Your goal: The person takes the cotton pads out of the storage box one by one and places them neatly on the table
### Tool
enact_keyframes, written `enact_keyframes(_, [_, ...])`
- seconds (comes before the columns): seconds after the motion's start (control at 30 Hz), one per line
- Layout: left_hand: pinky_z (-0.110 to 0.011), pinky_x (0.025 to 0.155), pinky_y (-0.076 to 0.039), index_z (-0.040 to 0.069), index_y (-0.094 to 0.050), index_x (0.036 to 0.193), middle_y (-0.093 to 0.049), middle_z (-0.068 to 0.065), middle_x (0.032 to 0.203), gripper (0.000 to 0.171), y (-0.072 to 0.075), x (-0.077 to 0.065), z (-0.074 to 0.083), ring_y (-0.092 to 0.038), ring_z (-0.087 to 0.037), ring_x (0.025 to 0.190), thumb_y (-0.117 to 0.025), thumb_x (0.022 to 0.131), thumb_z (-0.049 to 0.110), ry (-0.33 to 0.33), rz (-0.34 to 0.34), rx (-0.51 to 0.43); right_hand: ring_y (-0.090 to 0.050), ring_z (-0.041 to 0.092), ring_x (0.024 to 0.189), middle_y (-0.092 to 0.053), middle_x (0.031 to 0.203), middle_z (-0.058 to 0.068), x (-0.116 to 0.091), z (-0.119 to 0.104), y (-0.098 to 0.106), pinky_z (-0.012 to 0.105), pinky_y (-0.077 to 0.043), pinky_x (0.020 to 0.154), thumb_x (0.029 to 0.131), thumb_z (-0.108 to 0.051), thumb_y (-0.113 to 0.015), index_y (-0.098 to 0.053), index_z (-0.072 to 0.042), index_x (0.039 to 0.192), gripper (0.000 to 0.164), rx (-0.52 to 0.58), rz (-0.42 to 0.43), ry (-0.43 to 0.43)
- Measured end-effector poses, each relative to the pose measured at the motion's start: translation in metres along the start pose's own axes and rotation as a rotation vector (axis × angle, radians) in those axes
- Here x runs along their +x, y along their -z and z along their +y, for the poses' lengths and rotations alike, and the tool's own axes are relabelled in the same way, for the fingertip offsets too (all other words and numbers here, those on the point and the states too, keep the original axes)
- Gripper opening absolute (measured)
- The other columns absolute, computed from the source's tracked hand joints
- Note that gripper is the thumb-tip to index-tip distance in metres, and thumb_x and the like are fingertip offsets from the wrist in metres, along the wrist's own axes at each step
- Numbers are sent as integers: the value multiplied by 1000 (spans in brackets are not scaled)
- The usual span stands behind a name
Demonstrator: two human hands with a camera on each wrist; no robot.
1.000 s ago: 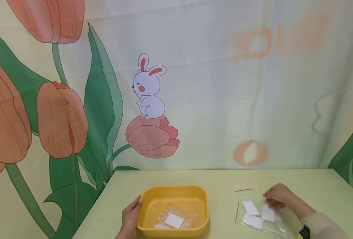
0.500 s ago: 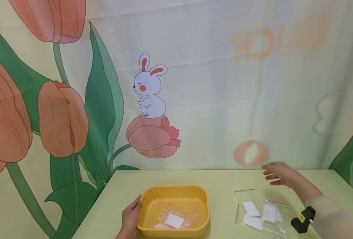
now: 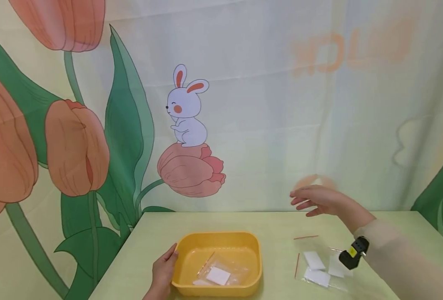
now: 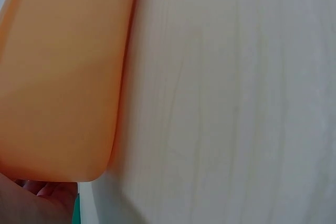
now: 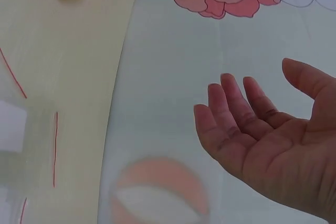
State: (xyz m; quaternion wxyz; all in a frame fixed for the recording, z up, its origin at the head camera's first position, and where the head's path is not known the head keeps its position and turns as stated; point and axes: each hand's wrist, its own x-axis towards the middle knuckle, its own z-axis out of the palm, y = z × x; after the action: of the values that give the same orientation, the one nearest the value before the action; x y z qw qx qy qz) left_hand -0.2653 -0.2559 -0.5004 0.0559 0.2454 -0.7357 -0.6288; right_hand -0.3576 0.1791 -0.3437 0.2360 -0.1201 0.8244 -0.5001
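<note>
My left hand (image 3: pixel 164 268) grips the left side of a yellow plastic tray (image 3: pixel 215 290), its thumb at the rim; the left wrist view shows fingers against the tray's outer wall (image 4: pixel 58 87). Inside the tray lies a clear zip bag (image 3: pixel 238 271) with a red seal line and a white card (image 3: pixel 218 276). My right hand (image 3: pixel 317 199) is raised above the far part of the table, holding nothing. In the right wrist view its palm (image 5: pixel 278 153) faces the camera, with fingers loosely bent and apart.
Several clear zip bags with red seal lines and white cards (image 3: pixel 317 277) lie on the pale table (image 3: pixel 277 250), right of the tray. A black wrist camera (image 3: pixel 354 253) partly covers them. Behind the table hangs a printed cloth (image 3: pixel 262 125) with tulips and a rabbit.
My right hand has let go of a bag at the right of the table, lifted, and moved up and left with spread fingers. The left hand and tray have stayed put.
</note>
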Motion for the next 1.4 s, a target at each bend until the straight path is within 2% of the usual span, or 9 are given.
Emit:
enact_keyframes(0.23, [-55, 123, -34, -1, -42, 151, -35, -24, 160, 46, 0, 0, 1, -30, -45, 152, -48, 109, 16, 4, -2, -8, -66, 19, 112, -66, 130, 14, 26, -23, -29, 34, -59, 93, 106, -29, -51, -51, 2, 142, 48, -34, -113, 9])
enact_keyframes(0.43, [-55, 123, -34, -2, -43, 150, -35, -25, 159, 45, 0, 1, 2, -30, -45, 152, -48, 109, 15, -18, -2, -12, -70, 19, 108, -70, 126, 15, 48, -38, -52, 33, -61, 92, 105, -28, -55, -56, 2, 139, 45, -68, -156, -2])
enact_keyframes(0.6, [-55, 123, -33, -2, -42, 151, -35, -25, 159, 45, 0, 1, 2, -29, -46, 152, -48, 109, 15, -22, -14, -15, -72, 20, 105, -74, 122, 14, 65, -46, -77, 34, -62, 91, 103, -25, -60, -65, 0, 129, 37, -87, -167, -30])
enact_keyframes(0.83, [-54, 122, -35, -2, -43, 151, -35, -25, 160, 45, -1, 0, 2, -31, -45, 152, -47, 109, 15, -17, -7, -11, -74, 20, 100, -76, 113, 12, 87, -49, -115, 44, -60, 99, 99, -21, -66, -71, -3, 120, 28, -126, -195, -82])
enact_keyframes(1.13, [-55, 121, -35, -2, -43, 150, -36, -25, 158, 44, -1, 2, 0, -32, -46, 151, -47, 109, 15, -18, 2, -8, -74, 22, 99, -77, 108, 8, 102, -48, -159, 44, -60, 101, 97, -22, -70, -73, -5, 120, 29, -145, -167, -110])
enact_keyframes(1.4, [-54, 122, -35, -1, -43, 151, -36, -25, 159, 45, -1, 3, 0, -32, -45, 152, -47, 109, 15, 4, 1, -10, -73, 26, 103, -77, 105, 8, 109, -48, -185, 45, -59, 101, 95, -23, -72, -75, -6, 113, 25, -181, -160, -130])
